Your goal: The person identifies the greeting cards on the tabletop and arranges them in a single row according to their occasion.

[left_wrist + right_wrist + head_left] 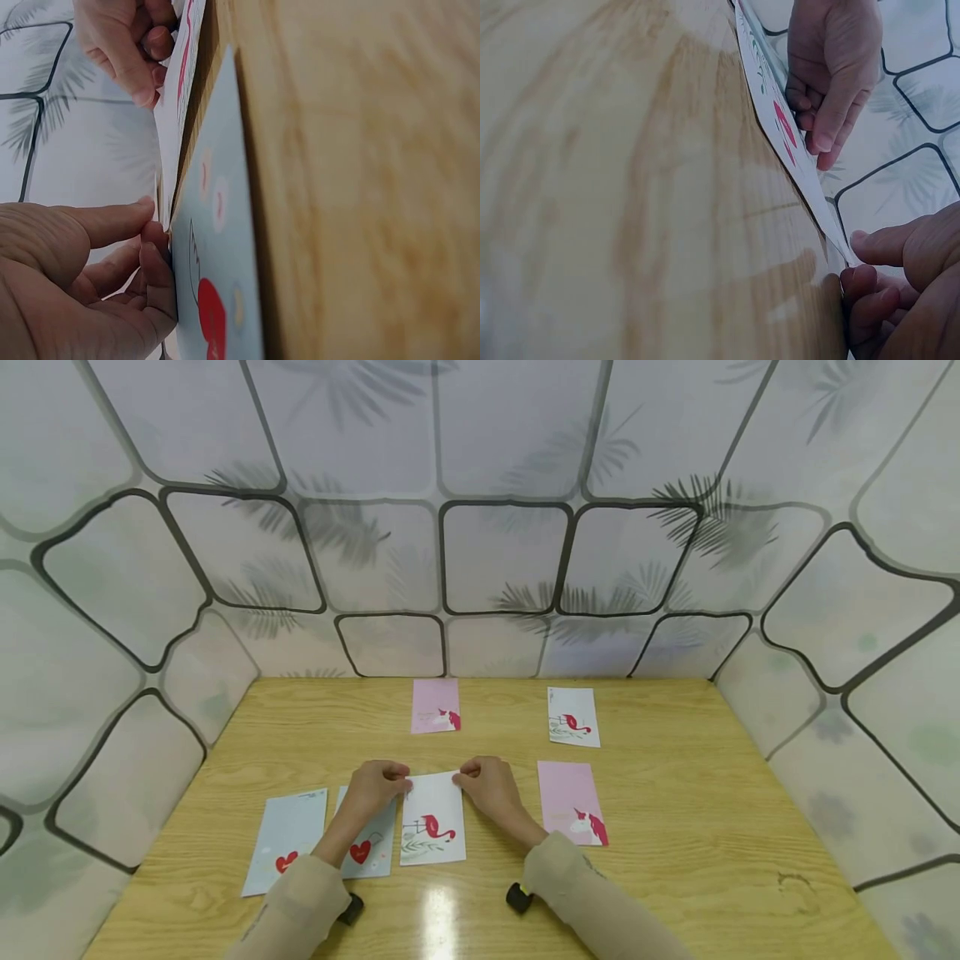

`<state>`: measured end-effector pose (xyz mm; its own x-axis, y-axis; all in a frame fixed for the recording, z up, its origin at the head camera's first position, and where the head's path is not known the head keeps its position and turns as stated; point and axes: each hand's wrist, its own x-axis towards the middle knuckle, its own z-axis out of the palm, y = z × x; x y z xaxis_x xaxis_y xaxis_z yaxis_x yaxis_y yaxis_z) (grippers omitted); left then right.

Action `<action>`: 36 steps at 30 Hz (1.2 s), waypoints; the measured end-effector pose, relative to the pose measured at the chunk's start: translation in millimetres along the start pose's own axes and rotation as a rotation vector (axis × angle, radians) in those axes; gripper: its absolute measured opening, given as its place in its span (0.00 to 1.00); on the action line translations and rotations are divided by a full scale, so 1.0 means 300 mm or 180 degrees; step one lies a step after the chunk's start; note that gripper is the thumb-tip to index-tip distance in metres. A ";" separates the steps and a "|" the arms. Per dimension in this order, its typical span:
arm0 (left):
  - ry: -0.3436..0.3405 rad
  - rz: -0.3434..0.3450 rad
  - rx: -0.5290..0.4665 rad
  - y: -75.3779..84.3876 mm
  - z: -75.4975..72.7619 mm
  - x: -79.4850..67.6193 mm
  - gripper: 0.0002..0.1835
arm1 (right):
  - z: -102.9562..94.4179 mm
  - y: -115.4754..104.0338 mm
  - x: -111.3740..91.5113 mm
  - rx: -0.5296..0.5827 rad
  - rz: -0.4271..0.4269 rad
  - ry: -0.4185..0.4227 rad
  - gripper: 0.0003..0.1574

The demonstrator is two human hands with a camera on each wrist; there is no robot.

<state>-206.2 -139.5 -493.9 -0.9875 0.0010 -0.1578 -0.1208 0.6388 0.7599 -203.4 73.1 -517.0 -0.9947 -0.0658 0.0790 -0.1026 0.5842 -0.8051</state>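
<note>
One left hand (pixel 371 790) and one right hand (pixel 489 783) pinching a flamingo card (pixel 433 822), wooden table (pixel 675 785), leaf-patterned walls (pixel 501 560)

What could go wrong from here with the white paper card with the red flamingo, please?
The left hand and right hand pinch the white paper card with the red flamingo by its far corners, so it might bend or slip. In the head view, the left hand overlaps the adjacent light-blue paper card with a red heart and could nudge it. The beige right sleeve is near the pink paper card with a unicorn and might brush it.
</note>
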 end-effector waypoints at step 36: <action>0.0256 0.0681 -0.0483 0.044 -0.126 -0.063 0.25 | -0.336 0.079 -0.038 0.0516 -0.0298 -0.0111 0.36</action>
<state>-193.1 -160.1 -457.0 -0.9963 0.0584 0.0625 0.0836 0.5079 0.8573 -195.1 169.3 -477.8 -0.9797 -0.1435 0.1398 -0.1895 0.4365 -0.8795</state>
